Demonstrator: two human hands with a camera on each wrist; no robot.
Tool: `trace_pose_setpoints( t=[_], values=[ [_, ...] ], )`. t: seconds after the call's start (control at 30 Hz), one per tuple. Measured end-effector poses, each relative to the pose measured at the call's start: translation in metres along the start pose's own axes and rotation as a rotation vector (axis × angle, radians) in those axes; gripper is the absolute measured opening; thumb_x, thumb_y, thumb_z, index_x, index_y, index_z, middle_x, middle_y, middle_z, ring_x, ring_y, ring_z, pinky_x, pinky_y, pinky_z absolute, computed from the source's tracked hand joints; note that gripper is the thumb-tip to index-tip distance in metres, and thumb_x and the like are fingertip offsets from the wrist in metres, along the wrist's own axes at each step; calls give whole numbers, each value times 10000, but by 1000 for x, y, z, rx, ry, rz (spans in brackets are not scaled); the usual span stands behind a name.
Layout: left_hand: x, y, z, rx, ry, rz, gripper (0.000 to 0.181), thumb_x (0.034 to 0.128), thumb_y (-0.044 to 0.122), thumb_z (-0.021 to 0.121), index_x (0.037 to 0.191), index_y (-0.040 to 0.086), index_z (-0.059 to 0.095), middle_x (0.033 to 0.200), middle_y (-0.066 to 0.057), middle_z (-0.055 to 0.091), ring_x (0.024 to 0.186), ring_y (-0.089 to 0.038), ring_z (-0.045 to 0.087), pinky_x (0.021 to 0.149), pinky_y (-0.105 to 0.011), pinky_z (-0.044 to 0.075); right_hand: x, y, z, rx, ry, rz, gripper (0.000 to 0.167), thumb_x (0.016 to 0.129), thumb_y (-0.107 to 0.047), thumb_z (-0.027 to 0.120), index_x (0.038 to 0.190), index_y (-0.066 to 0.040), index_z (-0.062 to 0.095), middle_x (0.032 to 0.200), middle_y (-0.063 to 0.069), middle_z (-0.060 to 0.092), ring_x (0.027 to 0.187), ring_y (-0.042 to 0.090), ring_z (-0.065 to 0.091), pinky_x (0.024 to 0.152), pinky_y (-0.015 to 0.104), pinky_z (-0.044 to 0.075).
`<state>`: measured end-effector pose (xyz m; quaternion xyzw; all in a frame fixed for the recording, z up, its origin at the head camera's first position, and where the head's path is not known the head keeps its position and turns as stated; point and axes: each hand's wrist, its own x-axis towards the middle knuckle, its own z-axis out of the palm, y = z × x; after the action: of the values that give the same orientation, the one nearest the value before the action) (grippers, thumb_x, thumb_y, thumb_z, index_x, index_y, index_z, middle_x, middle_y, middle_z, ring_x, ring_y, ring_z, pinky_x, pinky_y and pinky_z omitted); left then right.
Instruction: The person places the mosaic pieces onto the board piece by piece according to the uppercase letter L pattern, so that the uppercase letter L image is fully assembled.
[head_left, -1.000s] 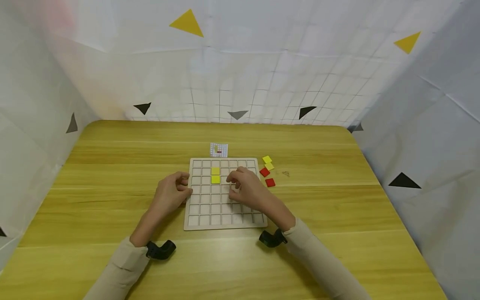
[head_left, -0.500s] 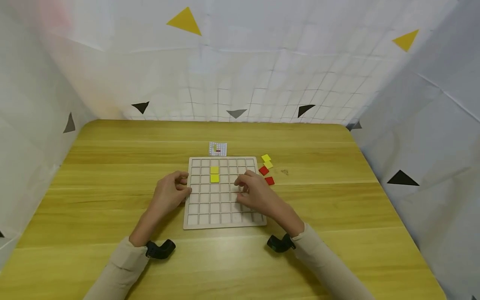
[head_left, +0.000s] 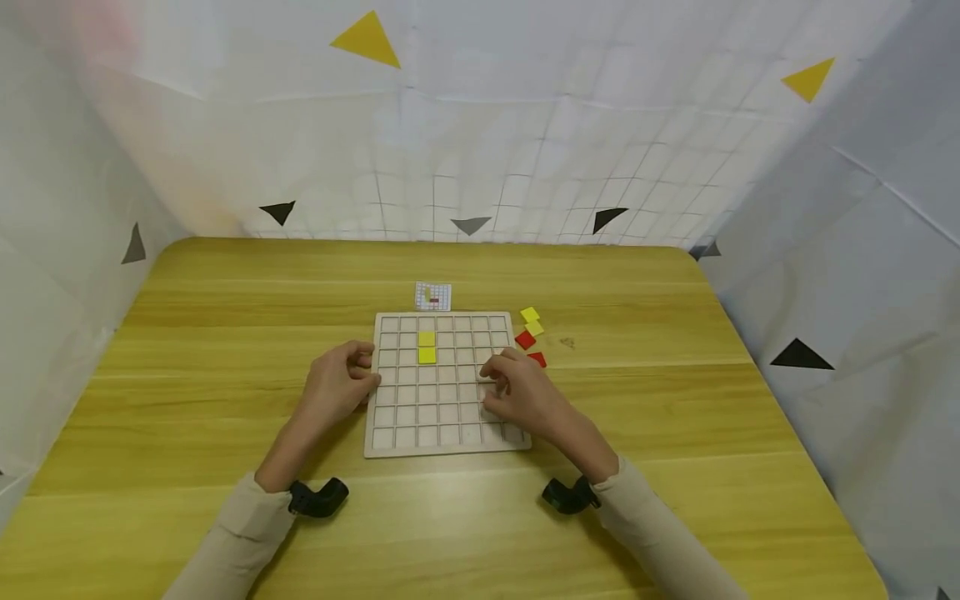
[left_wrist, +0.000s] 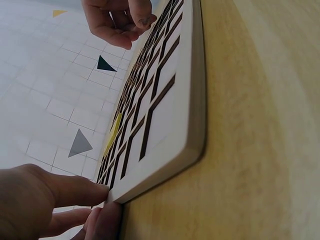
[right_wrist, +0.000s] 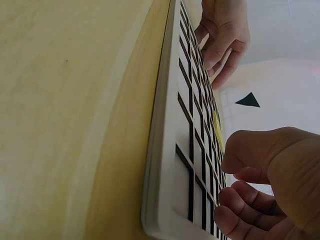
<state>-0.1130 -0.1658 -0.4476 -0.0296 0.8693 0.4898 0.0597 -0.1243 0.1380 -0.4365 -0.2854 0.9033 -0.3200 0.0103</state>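
Note:
The left hand [head_left: 336,383] holds the left edge of the pale gridded board [head_left: 450,437]; in the left wrist view its fingers [left_wrist: 82,191] and thumb meet at the rim [left_wrist: 192,100]. Over the board's right side hovers the right hand [head_left: 525,396], fingers loosely bent, thumb apart, nothing visible between them. Its bent fingers [right_wrist: 245,205] also show beside the grid in the right wrist view. Two yellow tiles [head_left: 427,356] sit one above the other in the third column. Right of the board lie two loose yellow tiles [head_left: 530,314] and two red tiles [head_left: 525,340], the nearer red one partly hidden.
A small printed grid card [head_left: 433,297] lies just behind the board on the wooden table [head_left: 247,333]. White sheets [head_left: 480,125] with yellow, grey and black triangles rise behind and beside the table.
The right hand has moved right across the board, now partly covering the nearer red tile. The left hand stays at the left edge. The two tiles on the board keep their cells.

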Motion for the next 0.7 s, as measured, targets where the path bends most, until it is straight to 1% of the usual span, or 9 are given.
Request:
trace_pose_setpoints(
  t=[0.17, 0.33, 0.47, 0.57, 0.7],
  values=[
    [0, 1, -2, 4, -3, 16, 477, 889, 26, 705, 1342, -32, 566, 1136, -190, 621, 979, -298, 665, 640, -303, 569, -5, 4, -3, 5, 19, 14, 229, 776, 23, 715, 997, -38, 708, 910, 40, 618, 781, 176, 559, 660, 252, 505],
    [-1, 2, -1, 0, -2, -4, 479, 890, 33, 711, 1343, -20, 564, 1140, -177, 614, 974, -289, 662, 639, -296, 570, -12, 8, -7, 5, 26, 27, 237, 764, 27, 717, 995, -27, 708, 893, 45, 612, 760, 199, 547, 635, 264, 484],
    [0, 2, -1, -3, 0, 2, 474, 887, 31, 711, 1336, -23, 569, 1138, -179, 619, 972, -287, 664, 635, -298, 572, -19, 12, -11, -5, 42, 35, 248, 740, 32, 731, 978, -28, 700, 864, 54, 581, 743, 212, 529, 613, 268, 452],
    [0, 1, -2, 6, 6, 22, 467, 882, 28, 707, 1325, -32, 576, 1127, -180, 630, 967, -284, 670, 651, -300, 567, -24, 17, -13, -15, 64, 13, 244, 727, 52, 731, 958, -21, 694, 837, 68, 560, 728, 221, 517, 602, 271, 433],
    [0, 0, -2, 18, 11, 33, 466, 878, 38, 707, 1322, -31, 581, 1117, -170, 637, 966, -277, 672, 672, -290, 559, -28, 23, -16, -18, 81, -5, 237, 735, 61, 728, 958, -13, 693, 849, 72, 569, 738, 213, 528, 614, 266, 451]
  ],
)
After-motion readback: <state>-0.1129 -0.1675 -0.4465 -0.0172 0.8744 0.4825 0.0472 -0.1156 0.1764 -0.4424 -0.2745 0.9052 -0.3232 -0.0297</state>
